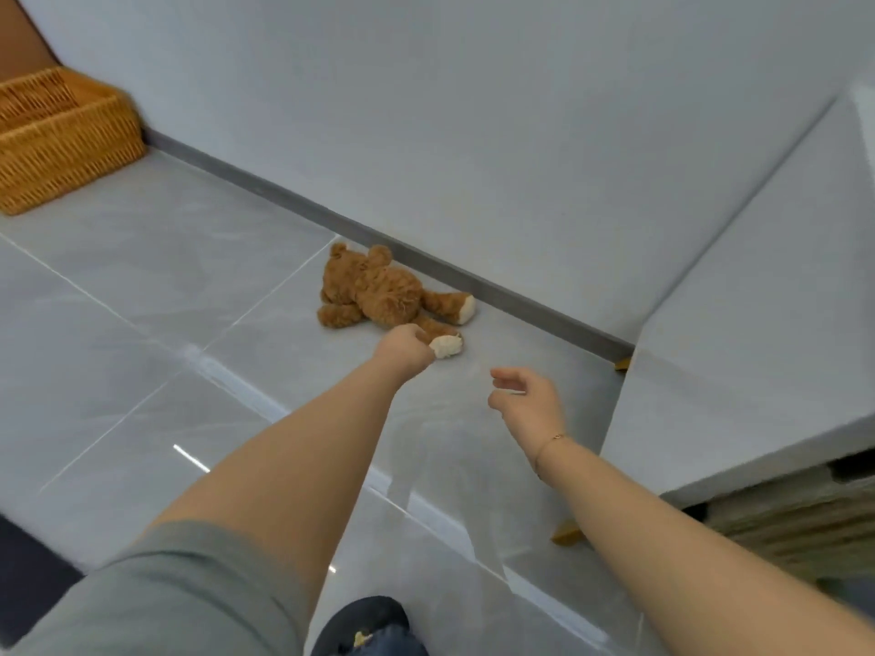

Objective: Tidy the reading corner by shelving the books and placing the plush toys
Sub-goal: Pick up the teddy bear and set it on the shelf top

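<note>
A brown plush teddy bear lies on its back on the grey tiled floor, close to the wall's dark skirting. Its head points left and its cream-soled feet point right. My left hand is closed around the bear's near leg, just above the cream foot. My right hand hovers lower right of the bear, fingers loosely spread and holding nothing. No books are in view.
A woven wicker basket stands on the floor at the far left against the wall. A grey upholstered piece of furniture with wooden feet fills the right side. My shoe shows at the bottom.
</note>
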Motion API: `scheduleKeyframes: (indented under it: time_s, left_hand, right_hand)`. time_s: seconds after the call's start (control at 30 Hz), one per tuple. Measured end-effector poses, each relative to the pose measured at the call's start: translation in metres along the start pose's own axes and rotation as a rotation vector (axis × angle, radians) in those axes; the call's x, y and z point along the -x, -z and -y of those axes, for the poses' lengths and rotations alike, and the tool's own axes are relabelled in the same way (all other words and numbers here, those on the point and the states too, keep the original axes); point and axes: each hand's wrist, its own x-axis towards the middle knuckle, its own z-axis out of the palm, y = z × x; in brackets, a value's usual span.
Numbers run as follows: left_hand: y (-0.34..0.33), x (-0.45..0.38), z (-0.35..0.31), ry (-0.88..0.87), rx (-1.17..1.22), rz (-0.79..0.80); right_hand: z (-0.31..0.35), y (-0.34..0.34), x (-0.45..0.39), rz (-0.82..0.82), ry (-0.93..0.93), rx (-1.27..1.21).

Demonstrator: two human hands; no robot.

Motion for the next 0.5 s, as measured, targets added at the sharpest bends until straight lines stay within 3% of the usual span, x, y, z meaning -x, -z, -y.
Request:
scheduleKeyframes:
  time_s: [0.13, 0.33, 0.5]
  left_hand:
    - [-0.054, -0.056, 0.003, -0.151, -0.24, -0.046]
    - [-0.064, -0.095, 0.004, -0.041, -0.652, 0.206]
    - [-0.069, -0.101, 0.032, 0.059, -0.643, 0.235]
  right_hand:
    - [-0.025, -0.011, -0.029, -0.057, -0.041, -0.131]
    - [-0.048, -0.008, -0.035, -0.04, -0.094, -0.141]
    - [-0.043, -0.009, -0.032, -0.004, -0.076, -0.158]
